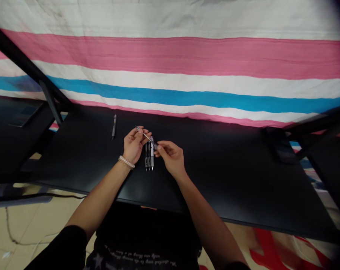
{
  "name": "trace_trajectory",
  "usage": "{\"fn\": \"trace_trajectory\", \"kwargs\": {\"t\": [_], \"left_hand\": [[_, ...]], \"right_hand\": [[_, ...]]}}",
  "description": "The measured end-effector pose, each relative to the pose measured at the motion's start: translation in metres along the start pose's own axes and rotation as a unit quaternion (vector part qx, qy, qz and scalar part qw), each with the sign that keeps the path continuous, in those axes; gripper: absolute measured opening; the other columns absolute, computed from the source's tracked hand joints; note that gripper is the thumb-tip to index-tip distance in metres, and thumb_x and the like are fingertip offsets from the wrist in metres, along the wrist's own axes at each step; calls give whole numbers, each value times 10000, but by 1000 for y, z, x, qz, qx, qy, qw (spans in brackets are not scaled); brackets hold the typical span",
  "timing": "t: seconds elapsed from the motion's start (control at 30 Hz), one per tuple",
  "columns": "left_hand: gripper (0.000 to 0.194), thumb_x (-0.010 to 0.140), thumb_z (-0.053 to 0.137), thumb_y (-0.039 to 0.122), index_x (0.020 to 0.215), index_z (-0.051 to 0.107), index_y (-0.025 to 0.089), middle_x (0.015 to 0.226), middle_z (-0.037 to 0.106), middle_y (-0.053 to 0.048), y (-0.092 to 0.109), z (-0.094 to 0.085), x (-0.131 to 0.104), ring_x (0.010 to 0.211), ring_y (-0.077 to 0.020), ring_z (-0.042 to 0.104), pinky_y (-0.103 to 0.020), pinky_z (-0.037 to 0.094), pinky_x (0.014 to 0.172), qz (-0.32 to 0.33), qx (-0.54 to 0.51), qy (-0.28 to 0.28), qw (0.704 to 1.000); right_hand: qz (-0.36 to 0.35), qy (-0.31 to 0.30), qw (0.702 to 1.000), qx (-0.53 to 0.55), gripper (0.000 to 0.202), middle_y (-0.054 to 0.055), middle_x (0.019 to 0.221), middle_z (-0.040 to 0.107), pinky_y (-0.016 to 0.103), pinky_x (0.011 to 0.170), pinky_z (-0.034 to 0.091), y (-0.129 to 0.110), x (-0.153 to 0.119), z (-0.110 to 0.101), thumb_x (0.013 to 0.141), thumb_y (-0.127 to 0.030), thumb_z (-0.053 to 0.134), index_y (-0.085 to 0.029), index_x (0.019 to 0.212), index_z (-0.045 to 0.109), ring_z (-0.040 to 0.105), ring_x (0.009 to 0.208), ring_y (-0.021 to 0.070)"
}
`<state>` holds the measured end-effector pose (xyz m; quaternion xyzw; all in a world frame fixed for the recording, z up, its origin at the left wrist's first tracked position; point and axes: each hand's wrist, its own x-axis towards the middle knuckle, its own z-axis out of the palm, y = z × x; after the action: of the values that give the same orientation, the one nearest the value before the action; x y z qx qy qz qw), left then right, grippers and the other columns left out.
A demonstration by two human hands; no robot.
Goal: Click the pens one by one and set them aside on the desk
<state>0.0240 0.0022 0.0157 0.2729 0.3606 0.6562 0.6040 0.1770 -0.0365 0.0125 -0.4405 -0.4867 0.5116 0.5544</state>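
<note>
Pen (pixel 146 135) between both hands

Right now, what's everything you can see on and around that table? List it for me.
Pen held in the hands: one, clear and slim, raised between both hands above the table.
Pens lying together: about three, dark and grey, side by side just below the hands.
Lone pen: one, grey, left of the hands near the far edge.
Table: one, black.
Striped cloth: one, white, pink and blue, behind the table.
Bracelet: one, pale beads, on the left wrist.
Left hand: grips the held pen's far end.
Right hand: pinches its near end.
</note>
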Motion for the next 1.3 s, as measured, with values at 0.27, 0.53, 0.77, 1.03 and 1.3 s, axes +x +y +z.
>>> {"fn": "trace_trajectory", "kwargs": {"t": [0.27, 0.53, 0.77, 1.03, 1.3], "left_hand": [[373, 749, 876, 390, 1002, 685, 194, 949, 758, -28, 6, -8, 7, 913, -153, 747, -291, 580, 854, 21, -22, 43, 999], [390, 754, 872, 399, 1013, 671, 188, 936, 750, -29, -4, 5, -6, 915, -176, 757, -335, 595, 882, -18, 7, -36, 999], [385, 736, 884, 395, 990, 681, 190, 929, 759, -35, -1, 1, 0, 902, -174, 754, -326, 594, 872, 7, -8, 1, 1000], [305, 816, 821, 385, 1003, 664, 201, 947, 748, -37, 3, -2, 3, 930, -174, 747, -348, 580, 909, 11, 21, 6, 1000], [261, 828, 808, 332, 1009, 668, 207, 938, 726, -23, 8, 3, 1, 907, -170, 737, -322, 584, 853, -22, -3, -9, 1000]], "right_hand": [[-29, 36, 998, -38, 159, 25, 835, 714, 327, 689, 603, -3, -2, 0, 776, -367, 819, -234, 817, 742, 691, 731, 166], [-54, 89, 990, -94, 219, 46, 843, 739, 355, 710, 641, 3, -7, 5, 833, -441, 777, -227, 837, 729, 732, 746, 194], [-35, 43, 995, -80, 375, 52, 1019, 750, 348, 791, 646, 6, -3, 3, 769, -437, 830, -241, 1063, 702, 743, 899, 202], [-24, 9, 989, -147, 318, 30, 780, 726, 294, 583, 595, 6, -5, 0, 900, -518, 675, -218, 991, 732, 705, 627, 167], [-11, -53, 979, -196, 402, -5, 610, 663, 253, 473, 464, 1, -6, -4, 981, -558, 542, -213, 834, 687, 605, 470, 128]]}}
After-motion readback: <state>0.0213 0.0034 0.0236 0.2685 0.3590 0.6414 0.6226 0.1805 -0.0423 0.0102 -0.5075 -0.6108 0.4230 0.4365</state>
